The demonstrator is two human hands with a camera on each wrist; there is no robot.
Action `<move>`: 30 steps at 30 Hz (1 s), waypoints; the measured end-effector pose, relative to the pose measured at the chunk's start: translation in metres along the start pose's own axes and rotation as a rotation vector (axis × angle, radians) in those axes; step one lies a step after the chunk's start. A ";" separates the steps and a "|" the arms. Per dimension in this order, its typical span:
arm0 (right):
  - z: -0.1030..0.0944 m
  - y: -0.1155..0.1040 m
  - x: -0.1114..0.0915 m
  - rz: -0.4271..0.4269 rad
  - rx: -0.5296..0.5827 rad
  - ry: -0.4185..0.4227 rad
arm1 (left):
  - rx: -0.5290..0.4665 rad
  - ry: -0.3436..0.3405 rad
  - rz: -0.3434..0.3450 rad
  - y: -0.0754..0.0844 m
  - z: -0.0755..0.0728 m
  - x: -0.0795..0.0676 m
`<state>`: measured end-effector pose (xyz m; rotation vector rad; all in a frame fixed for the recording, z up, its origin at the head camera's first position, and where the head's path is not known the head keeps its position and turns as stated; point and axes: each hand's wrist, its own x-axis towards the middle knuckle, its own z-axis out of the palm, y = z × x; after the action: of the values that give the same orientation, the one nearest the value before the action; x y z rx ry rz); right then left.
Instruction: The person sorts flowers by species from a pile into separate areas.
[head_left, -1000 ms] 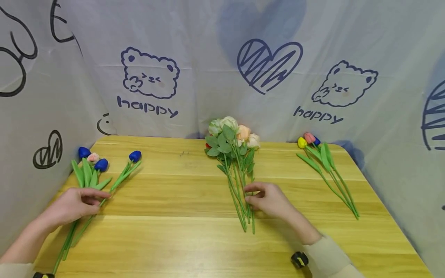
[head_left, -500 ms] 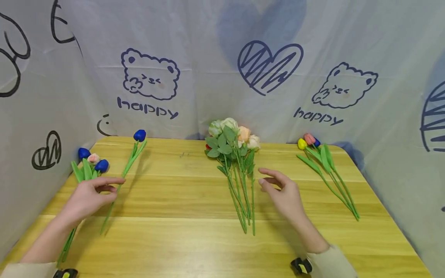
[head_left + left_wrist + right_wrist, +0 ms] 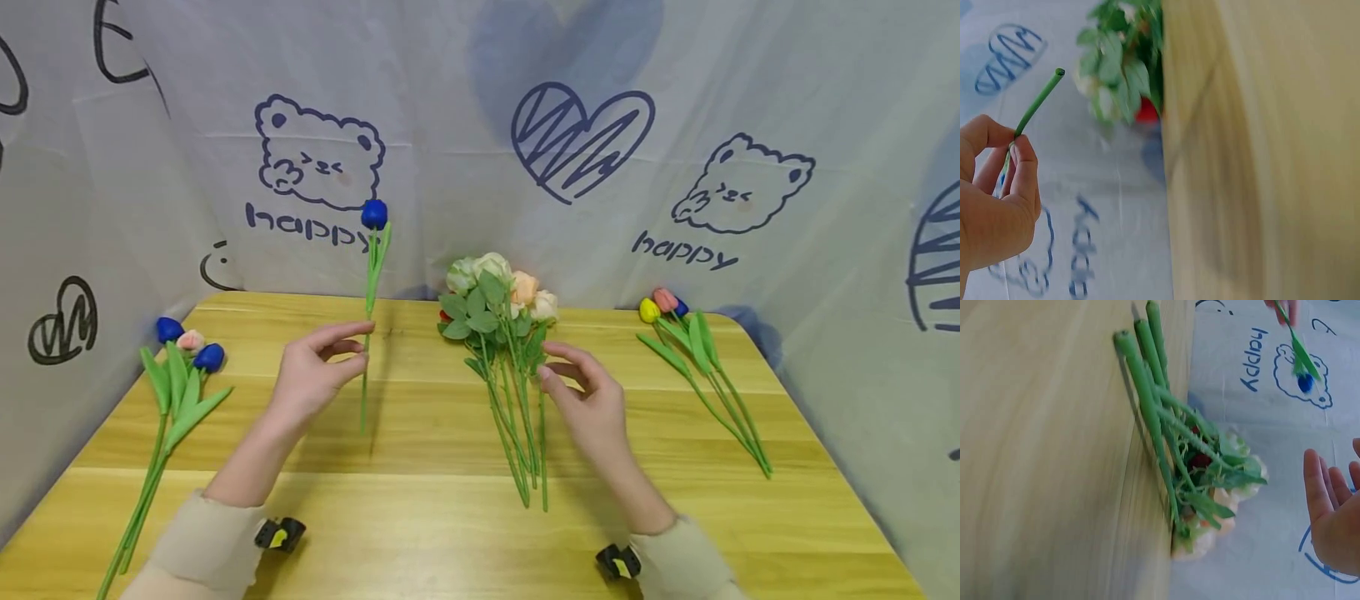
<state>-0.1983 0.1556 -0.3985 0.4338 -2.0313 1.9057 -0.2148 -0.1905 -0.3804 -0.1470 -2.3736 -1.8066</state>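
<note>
My left hand (image 3: 318, 371) pinches the green stem of a blue tulip (image 3: 374, 215) between thumb and fingers. The tulip stands nearly upright above the table, its bloom in front of the back cloth. In the left wrist view the cut end of the stem (image 3: 1040, 103) sticks out past the fingertips. My right hand (image 3: 592, 404) holds nothing; its fingers are loosely bent beside the bunch of roses (image 3: 491, 312). In the right wrist view that hand (image 3: 1335, 506) appears apart from the rose stems (image 3: 1147, 394), which lie on the table.
At the left of the wooden table (image 3: 442, 542) lie two blue tulips and a pink one (image 3: 191, 341). Yellow, pink and blue tulips (image 3: 664, 300) lie at the right. A printed cloth (image 3: 450, 125) hangs behind and at both sides.
My left hand has lifted the blue tulip from beside the left bunch and carried it right, turning it upright. The right hand drew back from the rose stems, then shifted a little left and up.
</note>
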 end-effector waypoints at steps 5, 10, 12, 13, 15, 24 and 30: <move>0.015 0.001 -0.002 0.069 -0.001 -0.080 | -0.128 -0.053 0.002 0.009 0.042 0.009; 0.032 -0.002 -0.005 0.160 0.004 -0.177 | -0.206 -0.108 0.021 0.019 0.080 0.014; 0.039 -0.004 -0.006 0.196 -0.007 -0.213 | -0.235 -0.124 0.028 0.022 0.093 0.015; 0.042 -0.004 -0.006 0.210 -0.014 -0.227 | -0.252 -0.128 0.028 0.023 0.098 0.016; 0.046 -0.005 -0.007 0.232 -0.040 -0.238 | -0.284 -0.137 0.030 0.024 0.108 0.017; 0.044 0.002 -0.007 0.286 -0.115 -0.189 | -0.287 -0.135 0.036 0.022 0.133 0.019; 0.035 0.010 0.006 0.255 -0.140 -0.215 | -0.254 -0.156 0.051 0.022 0.139 0.030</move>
<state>-0.2087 0.1212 -0.4075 0.3733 -2.4464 1.9105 -0.2492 -0.0508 -0.3908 -0.3883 -2.2028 -2.1364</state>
